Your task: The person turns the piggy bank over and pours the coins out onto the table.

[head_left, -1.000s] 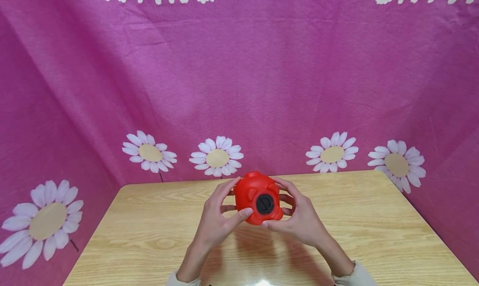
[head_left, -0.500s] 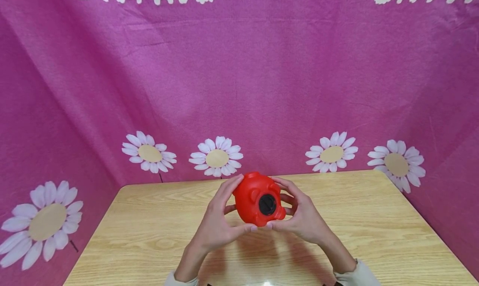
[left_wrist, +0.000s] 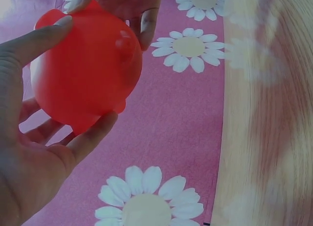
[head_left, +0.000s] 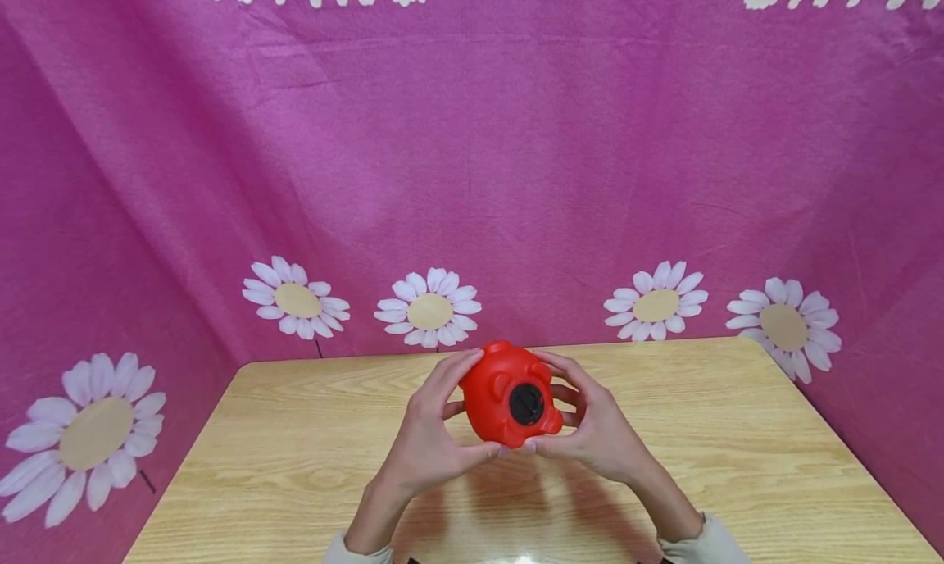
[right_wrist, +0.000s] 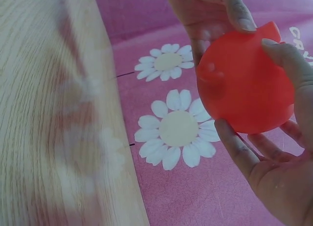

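Two hands cradle a red piggy bank [head_left: 509,393] above the wooden table [head_left: 295,457], its black plug [head_left: 526,403] turned toward the person. The left hand [head_left: 428,441] and right hand [head_left: 601,433] each curl fingertips round its smooth sides. With so light a fingertip hold, the round plastic could slip and drop onto the table near the pink daisy cloth [head_left: 472,179].

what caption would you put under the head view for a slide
Both hands, left hand and right hand, hold a red piggy bank above a wooden table, its black plug facing the camera.
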A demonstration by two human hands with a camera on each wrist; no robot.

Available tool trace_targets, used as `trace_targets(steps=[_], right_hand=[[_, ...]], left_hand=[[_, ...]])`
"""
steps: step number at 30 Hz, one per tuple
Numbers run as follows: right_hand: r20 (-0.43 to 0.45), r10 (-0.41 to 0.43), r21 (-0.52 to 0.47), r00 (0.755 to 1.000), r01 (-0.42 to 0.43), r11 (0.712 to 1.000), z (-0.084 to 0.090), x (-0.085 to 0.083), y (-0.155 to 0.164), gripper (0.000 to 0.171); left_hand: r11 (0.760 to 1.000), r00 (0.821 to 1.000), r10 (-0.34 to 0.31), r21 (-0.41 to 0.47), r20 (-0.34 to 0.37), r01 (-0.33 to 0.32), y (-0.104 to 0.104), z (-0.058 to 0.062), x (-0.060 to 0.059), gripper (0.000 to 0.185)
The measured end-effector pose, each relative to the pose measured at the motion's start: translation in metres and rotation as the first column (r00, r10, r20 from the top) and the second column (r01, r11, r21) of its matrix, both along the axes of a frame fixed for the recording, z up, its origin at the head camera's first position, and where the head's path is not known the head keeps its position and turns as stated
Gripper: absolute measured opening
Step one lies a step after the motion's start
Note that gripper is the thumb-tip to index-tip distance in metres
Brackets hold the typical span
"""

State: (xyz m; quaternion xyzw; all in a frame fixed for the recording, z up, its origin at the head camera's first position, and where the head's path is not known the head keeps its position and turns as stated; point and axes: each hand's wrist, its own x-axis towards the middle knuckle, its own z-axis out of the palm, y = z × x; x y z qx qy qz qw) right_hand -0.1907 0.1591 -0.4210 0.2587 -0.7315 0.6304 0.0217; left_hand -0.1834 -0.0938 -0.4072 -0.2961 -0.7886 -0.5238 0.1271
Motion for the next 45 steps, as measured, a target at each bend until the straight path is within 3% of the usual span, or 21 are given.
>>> trace_targets(steps=[11, 27, 38, 45], right_hand=[[-0.024, -0.022, 0.066, 0.999, 0.024, 0.998, 0.002, 0.000, 0.004, 0.091], [-0.128, -0.151, 0.038, 0.980, 0.157, 0.987, 0.011, 0.001, 0.010, 0.048], [-0.314, -0.192, 0.037, 0.930, 0.214, 0.976, 0.014, 0.006, -0.002, 0.037], [-0.373, -0.223, 0.065, 0.901, 0.265, 0.962, 0.015, 0.010, -0.006, 0.030]], left_hand=[[0.999, 0.997, 0.005, 0.041, -0.072, -0.002, 0.000, -0.005, -0.004, 0.094], [0.996, 0.990, 0.085, 0.020, -0.112, -0.084, -0.004, -0.004, -0.006, 0.095], [0.997, 0.991, 0.078, 0.025, -0.108, -0.075, -0.001, -0.006, -0.006, 0.094], [0.998, 0.993, 0.060, 0.022, -0.102, -0.058, 0.002, -0.008, -0.006, 0.093]])
